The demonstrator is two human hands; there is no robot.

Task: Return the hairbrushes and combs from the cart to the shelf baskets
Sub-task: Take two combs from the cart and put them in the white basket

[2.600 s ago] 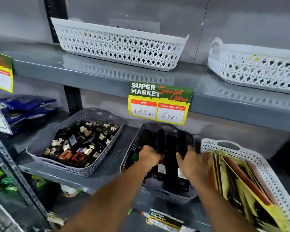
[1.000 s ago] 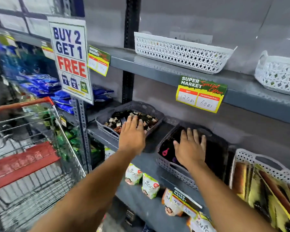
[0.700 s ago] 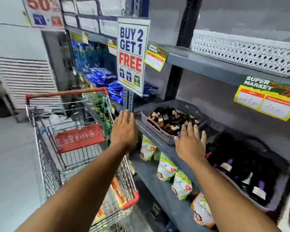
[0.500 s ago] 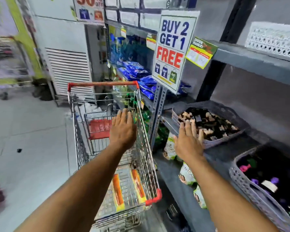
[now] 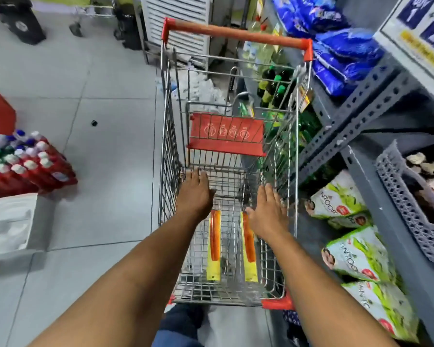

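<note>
A wire shopping cart (image 5: 168, 136) with a red handle stands right in front of me. On its floor lie two orange combs on yellow cards, the left one (image 5: 214, 244) and the right one (image 5: 249, 249), side by side. My left hand (image 5: 194, 196) hovers flat over the cart, fingers spread, just above the top of the left comb. Over the right comb's top end my right hand (image 5: 268, 216) is also flat and empty. A grey lattice basket (image 5: 401, 196) of small hair clips sits on the shelf at the right edge.
The grey metal shelving (image 5: 356, 121) runs along the cart's right side, with blue packs (image 5: 341, 41) above and green-white pouches (image 5: 356, 256) below. Red bottles with white caps (image 5: 28, 169) stand on the floor at left, beside a white box (image 5: 8, 224).
I have turned away from the shelf baskets to the cart. Both empty hands left the dark brush basket and now reach down into the cart over the two combs.
</note>
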